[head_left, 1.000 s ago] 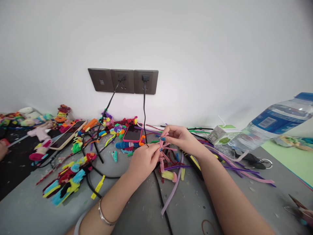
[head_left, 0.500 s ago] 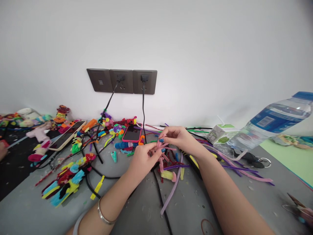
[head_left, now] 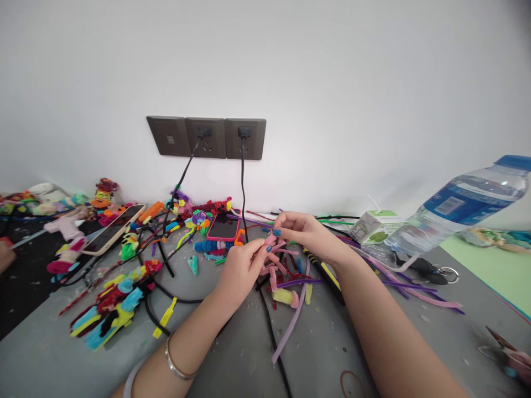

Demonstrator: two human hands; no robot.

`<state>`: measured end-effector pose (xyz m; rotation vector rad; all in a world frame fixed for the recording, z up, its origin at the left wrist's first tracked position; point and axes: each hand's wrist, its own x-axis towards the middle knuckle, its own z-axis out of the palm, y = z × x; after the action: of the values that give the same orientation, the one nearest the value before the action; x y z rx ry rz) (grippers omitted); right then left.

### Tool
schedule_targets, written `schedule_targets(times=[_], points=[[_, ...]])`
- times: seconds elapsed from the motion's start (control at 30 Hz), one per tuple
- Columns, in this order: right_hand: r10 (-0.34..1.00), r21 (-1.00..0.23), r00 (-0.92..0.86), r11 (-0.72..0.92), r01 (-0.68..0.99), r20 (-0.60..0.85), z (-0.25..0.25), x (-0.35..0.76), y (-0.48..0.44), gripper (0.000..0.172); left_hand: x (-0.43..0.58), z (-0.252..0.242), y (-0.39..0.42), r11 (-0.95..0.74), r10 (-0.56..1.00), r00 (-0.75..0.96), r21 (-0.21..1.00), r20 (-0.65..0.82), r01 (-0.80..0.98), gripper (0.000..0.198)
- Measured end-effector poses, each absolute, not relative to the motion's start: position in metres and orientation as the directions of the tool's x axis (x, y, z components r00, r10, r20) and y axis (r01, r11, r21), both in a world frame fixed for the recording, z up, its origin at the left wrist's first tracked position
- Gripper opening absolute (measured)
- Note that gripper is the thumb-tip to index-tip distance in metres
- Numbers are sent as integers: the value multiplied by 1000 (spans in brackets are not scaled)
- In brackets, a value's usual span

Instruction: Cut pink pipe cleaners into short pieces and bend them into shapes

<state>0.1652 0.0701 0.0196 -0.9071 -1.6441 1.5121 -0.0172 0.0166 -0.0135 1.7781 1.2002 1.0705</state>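
Note:
My left hand (head_left: 243, 269) pinches a small bundle of pink pipe cleaner (head_left: 271, 240) between thumb and forefinger. From the upper right, my right hand (head_left: 302, 232) closes its fingertips on the same pink piece, its thumb bent against it. Short pink ends poke out below and to the right. Beneath the hands lie a yellow fuzzy piece (head_left: 284, 297) with a pink tip and a long lilac pipe cleaner (head_left: 295, 326). The fingers partly hide the bundle's shape.
Finished pipe-cleaner figures (head_left: 114, 309) lie left, near a phone (head_left: 224, 226) and a pink glue gun (head_left: 66, 226). Black cables (head_left: 271, 331) cross the grey table. A drink carton (head_left: 377, 225), tilted water bottle (head_left: 456, 207) and keys (head_left: 448, 275) are right. Another person's hand (head_left: 5, 255) shows far left.
My right fingertips have shifted slightly up and right on the pink bundle. My left thumb has moved a little up and left, showing more of the pink ends below.

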Motion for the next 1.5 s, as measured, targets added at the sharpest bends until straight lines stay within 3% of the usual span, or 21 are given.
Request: schedule_targets(times=[0.1, 0.43, 0.73, 0.9, 1.07, 1.33, 1.5], points=[[853, -999, -520, 45, -2, 40, 18, 166, 70, 24, -17, -14, 16, -300, 945, 234, 888, 227, 350, 30], [821, -999, -571, -37, -22, -18, 18, 169, 70, 24, -12, -20, 17, -95, 962, 266, 990, 64, 102, 33], [806, -998, -591, -55, -31, -26, 16, 171, 72, 23, -12, -21, 16, -113, 939, 334, 989, 76, 93, 37], [811, -999, -584, -34, -1, -27, 17, 168, 71, 26, -12, -21, 17, -121, 960, 263, 988, 94, 92, 26], [811, -997, -582, -19, 71, -56, 18, 166, 69, 23, -15, -23, 22, -231, 965, 166, 958, 204, 167, 12], [789, -979, -607, 33, 200, -98, 19, 164, 69, 11, -17, -21, 24, -252, 960, 204, 910, 192, 329, 9], [795, -972, -597, 46, 229, -103, 21, 165, 68, 11, -17, -23, 23, -183, 970, 197, 957, 139, 223, 12]])
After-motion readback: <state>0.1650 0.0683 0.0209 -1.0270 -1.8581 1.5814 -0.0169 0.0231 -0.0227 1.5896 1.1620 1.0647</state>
